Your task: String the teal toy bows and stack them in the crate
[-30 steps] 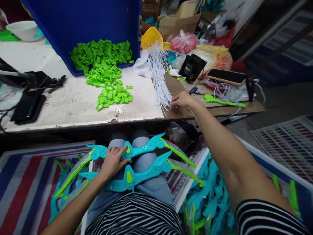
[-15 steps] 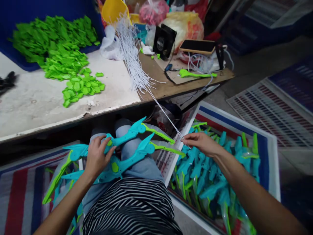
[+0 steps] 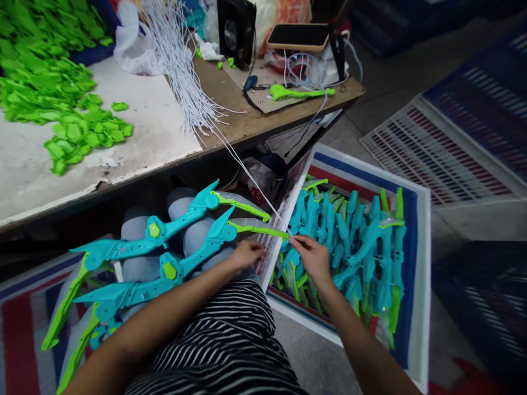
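Note:
Two turquoise toy bows with lime-green limbs lie across my lap, an upper bow [image 3: 140, 248] and a lower bow [image 3: 138, 291]. My right hand [image 3: 312, 257] pinches the ends of thin white strings [image 3: 257, 186] at the tip of the lower bow's right limb. These strings stretch back to a bundle of white strings [image 3: 177, 71] on the table. My left hand [image 3: 248, 254] hovers just below that same limb, fingers loosely bent and pointing right, with nothing visible in them. Its forearm passes in front of the lower bow.
At my right stands a white crate [image 3: 424, 274] lined with striped cloth and filled with similar bows. Lime-green pieces [image 3: 88, 129] are heaped on the table [image 3: 144, 115] at the left. A phone [image 3: 298, 37], a black fan [image 3: 234, 33] and a green limb [image 3: 302, 92] occupy its right end.
My left hand has left the upper bow and moved right, towards my right hand. The strings are still pinched in my right hand. The whole view has shifted to the right.

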The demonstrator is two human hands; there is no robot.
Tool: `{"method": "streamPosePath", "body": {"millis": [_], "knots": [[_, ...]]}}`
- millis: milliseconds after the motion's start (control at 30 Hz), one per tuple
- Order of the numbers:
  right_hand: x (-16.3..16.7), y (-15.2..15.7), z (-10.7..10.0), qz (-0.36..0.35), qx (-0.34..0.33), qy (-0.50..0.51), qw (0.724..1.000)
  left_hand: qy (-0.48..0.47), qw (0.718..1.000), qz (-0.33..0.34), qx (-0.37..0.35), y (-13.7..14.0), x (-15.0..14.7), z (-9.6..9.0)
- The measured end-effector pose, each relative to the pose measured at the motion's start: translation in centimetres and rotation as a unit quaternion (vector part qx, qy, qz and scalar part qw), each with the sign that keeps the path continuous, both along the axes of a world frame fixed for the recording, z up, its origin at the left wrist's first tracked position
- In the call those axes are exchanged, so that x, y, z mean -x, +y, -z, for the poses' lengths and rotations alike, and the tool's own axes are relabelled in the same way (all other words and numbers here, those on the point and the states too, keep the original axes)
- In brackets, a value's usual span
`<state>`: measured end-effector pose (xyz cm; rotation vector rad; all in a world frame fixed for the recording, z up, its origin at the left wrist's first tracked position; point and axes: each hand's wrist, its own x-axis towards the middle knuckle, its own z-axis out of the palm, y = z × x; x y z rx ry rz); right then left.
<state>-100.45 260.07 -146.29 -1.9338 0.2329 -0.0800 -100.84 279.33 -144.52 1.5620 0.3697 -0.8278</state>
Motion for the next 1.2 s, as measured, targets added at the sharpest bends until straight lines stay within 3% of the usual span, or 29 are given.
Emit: {"method": "streamPosePath", "body": {"millis": [167, 433, 967, 1200], "knots": [[0.5, 0.3, 1.3, 0.047, -0.024, 0.035, 0.998, 0.064, 0.992, -0.081, 0.078, -2.2, -1.6, 0.2], [1.2, 1.0, 2.2, 0.014, 0.037, -0.084, 0.996, 0.089, 0.988, -0.08, 0.099, -3.5, -2.4, 0.8], [1.6, 2.5, 4.2, 0.09, 0.106, -0.21, 0.968, 0.099, 0.983, -0.085, 0.127, -3.7, -2.2, 1.5], [1.8, 2.6, 4.8, 0.072, 0.154, -0.27, 0.948, 0.097, 0.982, -0.086, 0.14, -3.8, -2.2, 1.6]]}}
